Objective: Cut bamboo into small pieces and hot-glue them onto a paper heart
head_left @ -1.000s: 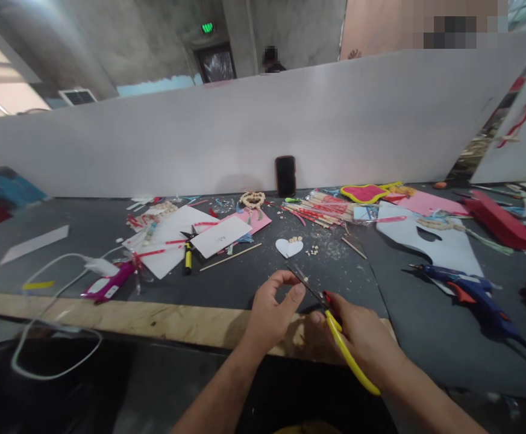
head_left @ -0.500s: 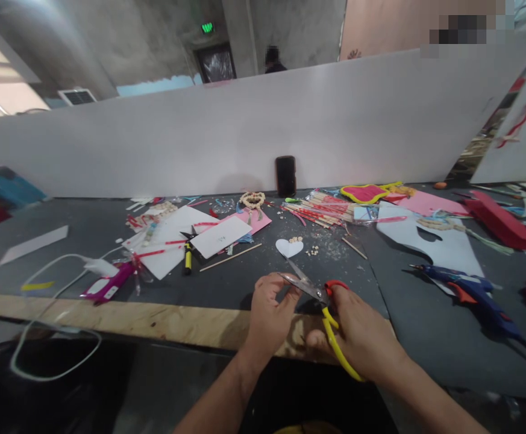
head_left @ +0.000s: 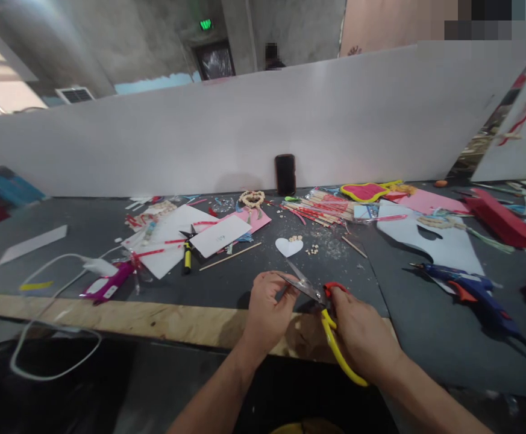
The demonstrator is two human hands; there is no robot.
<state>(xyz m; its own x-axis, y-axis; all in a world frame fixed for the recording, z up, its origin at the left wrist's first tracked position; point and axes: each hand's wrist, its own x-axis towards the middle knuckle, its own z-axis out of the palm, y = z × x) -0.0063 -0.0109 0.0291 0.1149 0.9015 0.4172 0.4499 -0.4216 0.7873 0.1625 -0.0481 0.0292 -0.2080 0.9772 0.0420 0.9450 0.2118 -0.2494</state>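
My right hand point(head_left: 366, 330) grips the scissors point(head_left: 317, 295), which have red and yellow handles; their blades are parted and point up and left. At the blades, my left hand point(head_left: 269, 307) has its fingers bent together in a pinch; whatever lies between the fingertips is too small to make out. Just beyond the blade tips, a white paper heart point(head_left: 288, 247) lies on the dark table, with small pale beads point(head_left: 296, 239) at its upper right edge. More beads point(head_left: 312, 248) lie to its right.
A blue glue gun point(head_left: 475, 289) lies at right. A phone point(head_left: 285, 175) leans on the white partition point(head_left: 176, 144). Bundled sticks point(head_left: 326, 208), papers point(head_left: 220, 236), yellow-handled pliers point(head_left: 187, 258) and a white cable point(head_left: 23, 328) are about. A person point(head_left: 272, 57) is beyond the partition.
My right hand's thumb has shifted out of sight behind the yellow handle, which has swung slightly down and right. My left hand stays pinched near the blades.
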